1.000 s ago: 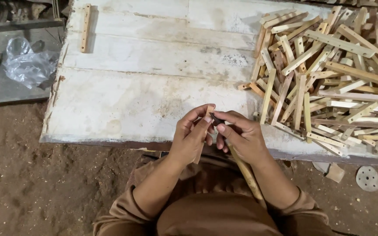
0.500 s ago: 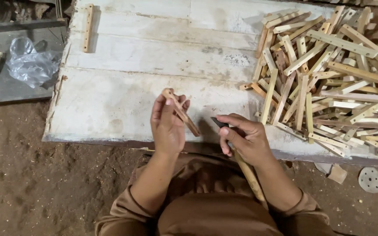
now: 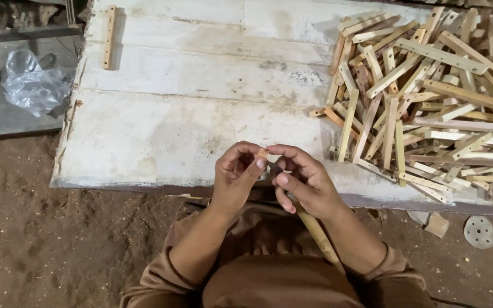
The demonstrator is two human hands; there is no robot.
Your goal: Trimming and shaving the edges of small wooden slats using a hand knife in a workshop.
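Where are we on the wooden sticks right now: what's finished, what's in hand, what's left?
Possibly done: one wooden strip lies apart at the far left of the white board. In hand: the left hand and right hand meet on a small wooden piece, the right also holding a wooden-handled tool. Left: the big pile of sticks on the right.

A worn, white-painted plank table (image 3: 189, 114) fills the middle. Brown packed-dirt floor (image 3: 41, 239) spreads at seven o'clock; a grey slab (image 3: 12, 117) lies at nine o'clock.

A worn white plank tabletop (image 3: 189, 125) carries a heap of wood strips (image 3: 423, 97) at its right and one lone strip (image 3: 109, 37) far left.
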